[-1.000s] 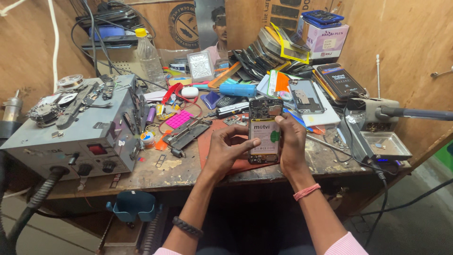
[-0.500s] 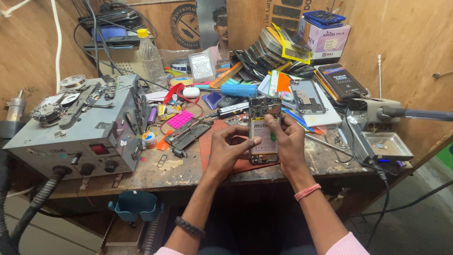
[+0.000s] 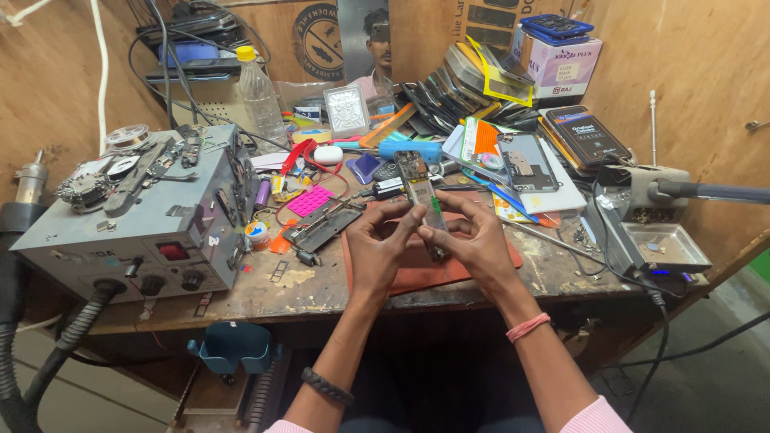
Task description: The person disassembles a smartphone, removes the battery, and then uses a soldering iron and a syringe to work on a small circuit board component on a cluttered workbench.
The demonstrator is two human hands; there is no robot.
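Wooden desk (image 3: 321,293) carries the clutter; above its orange mat (image 3: 417,273) both hands hold an opened phone (image 3: 421,196) tilted on edge. Left hand (image 3: 381,248) has its fingers closed on the phone's left side, and right hand (image 3: 473,236) clamps the lower right edge. Grey rework station (image 3: 136,216) sits well left; what looks like a metal tray (image 3: 666,244) lies right.

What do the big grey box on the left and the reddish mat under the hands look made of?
The large grey box-shaped unit looks like painted sheet metal: flat folded panels, matte and scuffed. The reddish-orange flat work mat seems to be rubber or silicone: thin, dull, lying limp on the worn wooden bench. Neither is certain.
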